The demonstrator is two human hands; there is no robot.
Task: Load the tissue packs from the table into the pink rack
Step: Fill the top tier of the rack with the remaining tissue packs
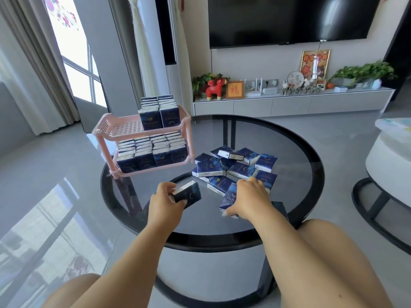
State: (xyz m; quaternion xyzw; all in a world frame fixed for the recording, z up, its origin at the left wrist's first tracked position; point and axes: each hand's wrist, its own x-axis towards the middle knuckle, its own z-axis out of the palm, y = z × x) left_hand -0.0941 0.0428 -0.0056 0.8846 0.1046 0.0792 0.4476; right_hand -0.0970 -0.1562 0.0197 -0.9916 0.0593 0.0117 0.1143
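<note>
A pink two-tier rack [115, 130] stands at the left rear of the round glass table [289, 138]. Its lower shelf is packed with upright dark blue tissue packs [153, 152], and two rows of packs [160, 112] fill the right part of its upper shelf. A loose pile of several blue packs [235, 167] lies on the glass to the right of the rack. My left hand [164, 201] grips one pack [189, 193] just above the table's front. My right hand [251, 198] reaches into the near side of the pile and closes on a pack [229, 198].
My bare knees sit below the table's near rim. A white round side table [387, 156] stands at the right. Behind are a low TV cabinet [289, 105] with ornaments and plants, a wall TV, and a window with curtains at the left.
</note>
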